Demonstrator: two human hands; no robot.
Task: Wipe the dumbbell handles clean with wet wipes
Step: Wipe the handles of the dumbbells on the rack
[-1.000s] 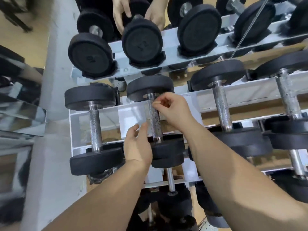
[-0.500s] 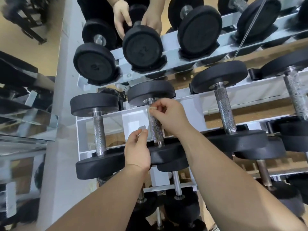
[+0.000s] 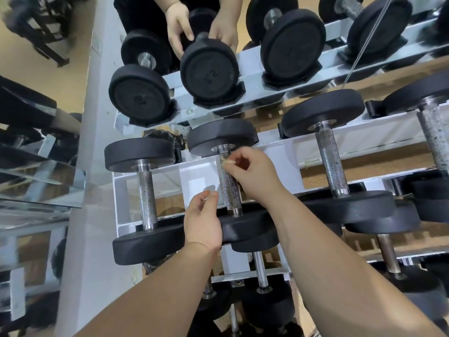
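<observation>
Rack [image 3: 199,171] of dumbbells [image 3: 222,137] by mirror [image 3: 36,166]; right fingers [image 3: 239,158] in pinch on pale scrap [image 3: 228,162] at handle [image 3: 229,188], left fingers' [image 3: 211,195] hold unclear.

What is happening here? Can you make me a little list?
place: rack of dumbbells
handle: second from left, middle shelf
right hand: pinches a small pale scrap at the handle's top
left hand: beside the handle's lower end, grip unclear
top shelf: another person's hands on a dumbbell
</observation>
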